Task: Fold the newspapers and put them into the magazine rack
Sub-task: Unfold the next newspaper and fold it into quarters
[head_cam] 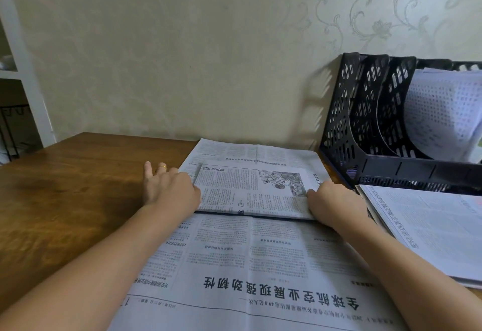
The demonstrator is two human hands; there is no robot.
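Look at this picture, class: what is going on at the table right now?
A person is folding a newspaper spread on the wooden table. The left hand and right hand hold the two ends of a folded-over flap at its far part. More newspapers lie stacked to the right. The black magazine rack against the wall already has paper in its right-hand slot; the nearer slots look empty.

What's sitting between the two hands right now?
In the head view, only the folded newspaper lies between the left hand and right hand, which hold its ends.
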